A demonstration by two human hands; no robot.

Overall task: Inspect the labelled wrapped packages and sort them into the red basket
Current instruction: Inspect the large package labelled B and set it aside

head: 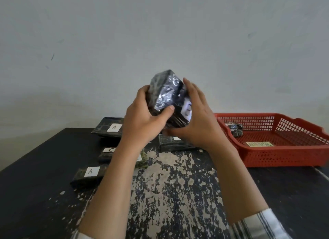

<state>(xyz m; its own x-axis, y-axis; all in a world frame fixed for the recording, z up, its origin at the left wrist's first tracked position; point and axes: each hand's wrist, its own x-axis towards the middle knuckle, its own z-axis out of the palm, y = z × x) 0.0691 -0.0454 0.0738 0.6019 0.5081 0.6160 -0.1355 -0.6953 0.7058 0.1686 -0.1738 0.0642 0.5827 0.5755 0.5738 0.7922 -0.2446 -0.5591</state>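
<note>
1. left grip (142,121) curls round the package (165,94), thumb on its face; right grip (197,121) braces it with straight fingers, probably tilting the label (187,111) to read.
2. package hangs over the bench (178,194), mid-view.
3. basket (249,115) at 3 o'clock: low near rim, mostly free floor, one sorted pack (235,130) at its back.
4. other packs (110,130) lie at 6 to 8 o'clock, below that path.

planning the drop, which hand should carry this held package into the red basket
Right. The red basket lies on the right, close beside the right hand, which touches the package; the left hand, gripping it, would have to cross over.
</note>
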